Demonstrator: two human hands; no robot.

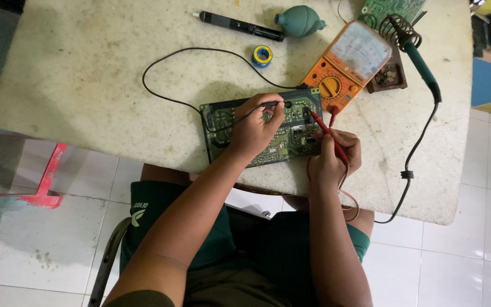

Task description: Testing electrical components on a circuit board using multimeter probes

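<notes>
Circuit board being probed, long axis crosswise | black probe being pinched by left hand | red probe being gripped closed by right hand.

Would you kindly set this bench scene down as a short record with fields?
Left hand: holds black probe, tip on circuit board
Right hand: holds red probe, tip on the board
Board: green, flat on table
Meter: orange, behind the board, leads running to both probes
Soldering iron: in coil stand, far right
Also on table: solder reel, green blower bulb, black pen-shaped tool
</notes>
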